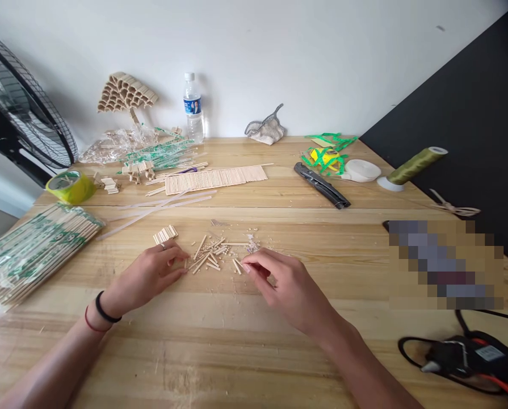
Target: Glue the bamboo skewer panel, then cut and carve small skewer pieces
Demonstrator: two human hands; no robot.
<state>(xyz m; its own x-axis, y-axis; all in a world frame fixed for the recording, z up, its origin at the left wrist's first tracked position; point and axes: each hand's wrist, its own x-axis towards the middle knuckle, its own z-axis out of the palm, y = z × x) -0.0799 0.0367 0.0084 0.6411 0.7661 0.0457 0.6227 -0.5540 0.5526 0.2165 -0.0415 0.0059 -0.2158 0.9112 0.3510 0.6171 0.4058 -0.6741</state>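
A loose pile of short cut wooden sticks (211,255) and crumbs lies on the table between my two hands. At its left edge is my left hand (158,270), with thumb and forefinger apart beside a small stick piece (185,263); whether they touch it I cannot tell. On the right, the thumb and forefinger of my right hand (281,278) pinch together at the end of a short wooden stick (239,263). Just beyond my left hand sits a small ribbed panel of joined sticks (166,234).
Behind lie a long stick panel (215,179), a utility knife (322,186) and a water bottle (193,108). Bagged sticks (41,244), yellow tape (70,187) and a fan (24,96) stand left. A glue gun (466,355), thread spool (415,167) and blurred-out object (445,264) are right.
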